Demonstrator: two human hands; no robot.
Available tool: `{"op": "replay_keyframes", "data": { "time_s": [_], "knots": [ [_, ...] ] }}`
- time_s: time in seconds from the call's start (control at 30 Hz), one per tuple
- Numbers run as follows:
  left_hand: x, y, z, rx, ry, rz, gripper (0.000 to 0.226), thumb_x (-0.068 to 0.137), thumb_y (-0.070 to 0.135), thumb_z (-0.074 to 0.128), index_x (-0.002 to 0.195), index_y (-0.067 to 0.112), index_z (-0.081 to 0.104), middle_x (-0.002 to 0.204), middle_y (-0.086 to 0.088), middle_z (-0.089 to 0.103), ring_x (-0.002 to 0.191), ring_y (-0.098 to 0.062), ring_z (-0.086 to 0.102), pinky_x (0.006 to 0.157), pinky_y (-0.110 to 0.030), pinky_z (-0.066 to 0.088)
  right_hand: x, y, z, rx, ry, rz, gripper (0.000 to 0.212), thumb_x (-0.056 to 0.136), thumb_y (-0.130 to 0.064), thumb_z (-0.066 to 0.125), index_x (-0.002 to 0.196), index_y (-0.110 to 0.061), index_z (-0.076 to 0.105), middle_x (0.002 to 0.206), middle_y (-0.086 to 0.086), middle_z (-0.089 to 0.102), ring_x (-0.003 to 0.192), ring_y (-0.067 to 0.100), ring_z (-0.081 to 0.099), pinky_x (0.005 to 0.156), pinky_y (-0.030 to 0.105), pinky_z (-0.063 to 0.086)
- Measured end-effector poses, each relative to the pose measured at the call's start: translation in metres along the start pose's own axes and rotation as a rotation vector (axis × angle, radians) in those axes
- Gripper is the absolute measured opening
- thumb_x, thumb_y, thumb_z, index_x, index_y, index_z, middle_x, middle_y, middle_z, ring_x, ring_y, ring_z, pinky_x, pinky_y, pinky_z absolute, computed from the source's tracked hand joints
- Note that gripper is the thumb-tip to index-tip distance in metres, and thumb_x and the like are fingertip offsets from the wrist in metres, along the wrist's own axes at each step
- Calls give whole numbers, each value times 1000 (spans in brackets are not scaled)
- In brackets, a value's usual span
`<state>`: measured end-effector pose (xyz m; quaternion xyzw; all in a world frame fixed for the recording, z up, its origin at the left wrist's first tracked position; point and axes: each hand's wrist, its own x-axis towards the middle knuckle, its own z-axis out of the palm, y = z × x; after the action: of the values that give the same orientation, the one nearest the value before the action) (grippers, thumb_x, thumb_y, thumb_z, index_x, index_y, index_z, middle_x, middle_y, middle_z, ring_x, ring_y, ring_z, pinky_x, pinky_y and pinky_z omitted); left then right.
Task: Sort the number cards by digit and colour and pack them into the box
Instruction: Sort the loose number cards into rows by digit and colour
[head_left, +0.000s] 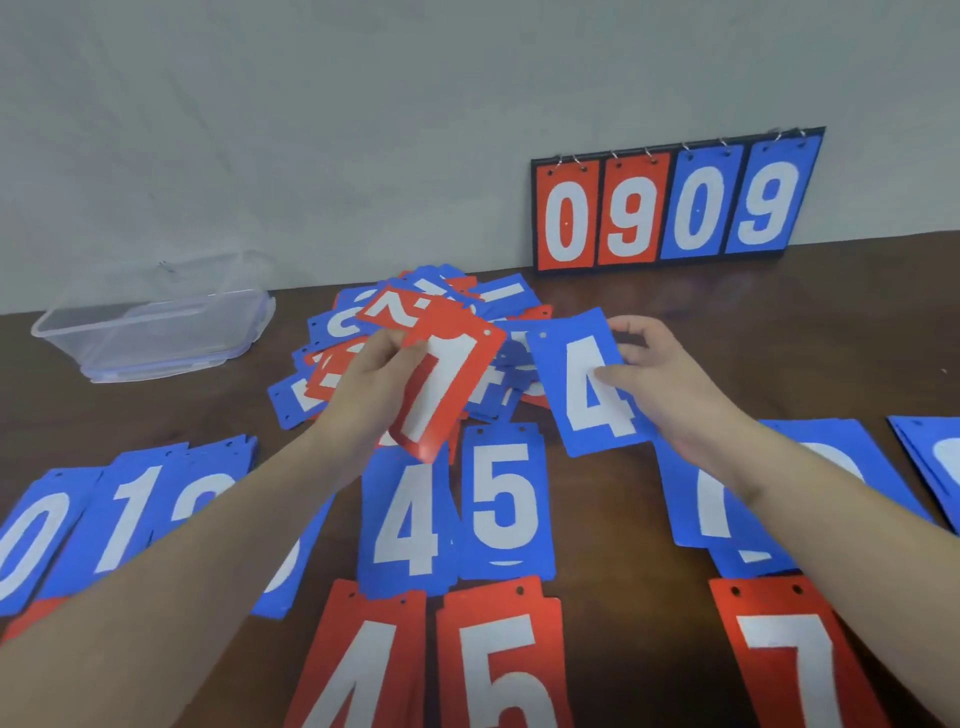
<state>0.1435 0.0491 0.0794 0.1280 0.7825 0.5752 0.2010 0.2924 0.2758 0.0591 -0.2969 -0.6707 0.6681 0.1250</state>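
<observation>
My left hand (376, 379) grips a red card with a white 1 (447, 384), held tilted above the table. My right hand (670, 384) pinches a blue card with a white 4 (587, 384) by its right edge. Behind both lies a loose heap of mixed red and blue cards (415, 322). In front, sorted piles lie face up: blue 0 (28, 540), blue 1 (135, 514), blue 4 (405, 525), blue 5 (504, 504), red 4 (358, 665), red 5 (504, 665), red 7 (784, 654). A clear plastic box (156, 322) stands at the far left.
A flip scoreboard reading 0909 (670, 208) leans against the grey wall at the back right. More blue piles lie under my right forearm (706, 499) and at the right edge (935, 457). The table top is dark brown wood (613, 509).
</observation>
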Motion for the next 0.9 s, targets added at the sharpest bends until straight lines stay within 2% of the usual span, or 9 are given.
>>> {"op": "replay_keyframes", "data": {
  "time_s": [0.13,0.2,0.27,0.5,0.6,0.63,0.73,0.83,0.9],
  "knots": [
    [-8,-2,17,-102,-24,-21,11,101,33,59,91,27,61,104,1,74,98,-22,72,83,-42,57,-7,11,-22,-52,-27,16,70,95,-4,66,143,-43,32,112,-4,73,86,21,77,70,41,63],
    [-11,-1,24,-106,-40,-19,3,101,29,59,101,28,62,108,5,75,99,-18,73,78,-36,59,-8,13,-29,-86,-25,12,68,95,-5,65,142,-44,35,114,-3,72,89,23,76,80,51,62],
    [-17,-1,29,-102,-50,-11,13,102,23,58,114,28,59,101,12,76,97,-14,74,75,-34,59,-8,14,-35,-143,-37,7,56,96,-7,62,136,-42,44,115,-2,71,91,22,75,85,57,60],
    [-50,-4,27,-57,7,11,44,102,6,53,130,40,48,96,17,75,89,-4,72,72,-30,61,-8,13,-38,-175,-149,14,36,101,-21,59,132,-39,58,111,3,74,86,16,76,83,44,62],
    [-71,-11,15,-29,118,-38,52,101,4,52,136,41,45,99,15,74,90,-8,71,77,-35,57,-9,15,-24,-183,-259,-45,30,102,-21,56,123,-40,67,108,18,72,89,33,73,70,45,54],
    [-80,-14,9,-30,160,-55,52,100,3,51,138,38,46,104,10,74,92,-12,71,76,-35,57,-9,15,-17,-192,-297,-62,32,101,-20,57,124,-40,66,109,18,70,89,33,72,66,41,51],
    [-111,-26,-11,-62,264,-126,49,99,-2,47,135,31,49,118,-4,72,104,-26,72,85,-43,60,-10,13,12,-222,-403,-56,46,100,-18,62,137,-43,52,118,2,61,87,16,71,55,26,46],
    [-139,-38,-39,-52,354,-146,54,96,-5,44,132,35,51,116,-11,72,104,-34,71,90,-50,56,-13,12,45,-237,-498,-47,62,96,-13,67,144,-44,42,104,1,63,93,23,73,59,35,52],
    [-153,-46,-64,-14,407,-157,61,96,-4,45,133,44,50,100,-3,74,88,-25,73,80,-41,60,-19,8,67,-233,-531,-55,58,96,-9,66,141,-38,45,89,-3,66,87,19,73,61,35,56]
  ]
}}
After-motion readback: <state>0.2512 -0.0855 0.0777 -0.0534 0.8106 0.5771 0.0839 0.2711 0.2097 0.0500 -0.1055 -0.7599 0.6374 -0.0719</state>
